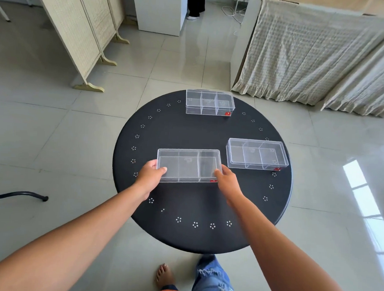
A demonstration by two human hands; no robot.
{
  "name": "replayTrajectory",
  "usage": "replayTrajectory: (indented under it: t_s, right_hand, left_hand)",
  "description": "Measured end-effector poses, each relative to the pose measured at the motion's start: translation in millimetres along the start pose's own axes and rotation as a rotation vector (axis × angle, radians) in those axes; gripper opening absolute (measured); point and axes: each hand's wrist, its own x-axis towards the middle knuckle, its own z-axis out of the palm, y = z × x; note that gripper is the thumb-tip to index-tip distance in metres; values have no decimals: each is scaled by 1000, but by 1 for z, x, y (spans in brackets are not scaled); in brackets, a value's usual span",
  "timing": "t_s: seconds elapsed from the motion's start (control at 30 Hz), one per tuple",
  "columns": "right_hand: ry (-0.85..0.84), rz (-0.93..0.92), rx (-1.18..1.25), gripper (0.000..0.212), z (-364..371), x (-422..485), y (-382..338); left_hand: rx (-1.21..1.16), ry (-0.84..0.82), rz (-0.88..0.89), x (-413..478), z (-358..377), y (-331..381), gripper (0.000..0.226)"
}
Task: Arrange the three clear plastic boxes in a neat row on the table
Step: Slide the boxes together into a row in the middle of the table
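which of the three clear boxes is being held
The near box, gripped at its ends by the left hand and right hand. The far box and right box sit untouched.

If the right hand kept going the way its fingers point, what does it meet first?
The right hand already touches the near clear plastic box. Past that, bare round black table; the far clear plastic box seems off that line, though depth is unclear.

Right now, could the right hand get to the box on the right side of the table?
Probably yes. The right hand grips the near box, but the right box sits just beyond it with bare table between.
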Motion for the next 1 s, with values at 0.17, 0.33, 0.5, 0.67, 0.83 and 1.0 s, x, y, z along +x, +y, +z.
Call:
replayTrajectory:
  t_s: [0.17,0.33,0.5,0.67,0.83,1.0]
  right_hand:
    - [61,42,5,28,-20,-8,17]
    - [100,74,-8,32,-35,-12,34]
    - [117,95,-13,32,-46,-12,46]
    - [122,94,-38,33,-53,-5,51]
    - [118,101,-59,37,-54,1,52]
    - [117,104,-55,37,-52,4,53]
  left_hand:
    - [-11,-77,12,-16,22,-2,32]
    - [5,-129,34,-26,40,-2,30]
    - [18,-167,30,-29,51,-3,30]
    - [43,-200,19,-27,59,-3,30]
    - [44,-198,9,-23,64,-4,30]
    - [40,-184,-12,-21,66,-4,35]
